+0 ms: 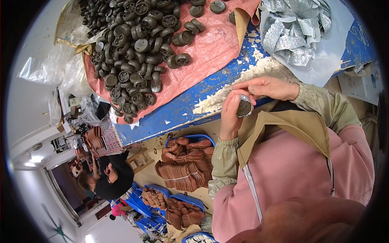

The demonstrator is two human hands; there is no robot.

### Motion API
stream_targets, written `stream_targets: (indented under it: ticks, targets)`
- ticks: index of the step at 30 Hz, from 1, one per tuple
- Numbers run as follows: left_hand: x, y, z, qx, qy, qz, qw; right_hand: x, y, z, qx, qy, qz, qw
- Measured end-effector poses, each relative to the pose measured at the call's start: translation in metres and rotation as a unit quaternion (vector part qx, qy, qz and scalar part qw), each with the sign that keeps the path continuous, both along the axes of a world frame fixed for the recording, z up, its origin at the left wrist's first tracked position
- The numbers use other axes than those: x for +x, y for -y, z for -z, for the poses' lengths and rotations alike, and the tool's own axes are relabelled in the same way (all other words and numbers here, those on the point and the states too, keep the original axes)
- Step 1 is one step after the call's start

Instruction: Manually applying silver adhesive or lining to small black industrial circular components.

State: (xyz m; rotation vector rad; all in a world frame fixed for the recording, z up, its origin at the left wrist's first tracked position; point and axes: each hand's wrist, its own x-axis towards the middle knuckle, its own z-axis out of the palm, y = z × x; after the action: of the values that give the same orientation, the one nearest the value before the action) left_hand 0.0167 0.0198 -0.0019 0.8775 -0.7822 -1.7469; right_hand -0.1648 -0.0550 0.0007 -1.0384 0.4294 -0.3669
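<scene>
In my left hand (230, 115) is a round dark wheel-like piece (244, 108), its flat face turned toward me. My fingers and thumb close around its rim, where a silver glittery strip (245, 98) shows along the edge. Just above it, my right hand (273, 88) reaches across with its fingers stretched out to the left. The right thumb lies near the piece's upper edge, close to my left fingertips. Whether the right fingers pinch the strip is hidden. Both hands are over the near edge of the worn blue table (178, 106).
A big pile of similar dark round pieces (133, 60) covers a pink woven sheet (210, 52). Silver glittery strips (298, 34) lie on white paper at the back right. Blue baskets hold bundled brown soles (186, 166) below the table. Another person (111, 178) works farther left.
</scene>
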Motion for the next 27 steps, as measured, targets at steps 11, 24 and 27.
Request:
stream_targets:
  ticks: [11,24,27]
  targets:
    - [-0.011,0.001,0.018,0.0,0.15,-0.147,0.978,0.03,-0.013,0.014,-0.266,0.008,0.08,0.961]
    - [-0.023,0.01,-0.003,0.1,-0.019,-0.191,0.976,0.025,-0.013,0.006,-0.051,0.028,0.054,0.997]
    - [-0.028,0.011,0.0,0.139,-0.016,-0.227,0.964,0.025,-0.015,0.001,-0.104,-0.025,0.061,0.992]
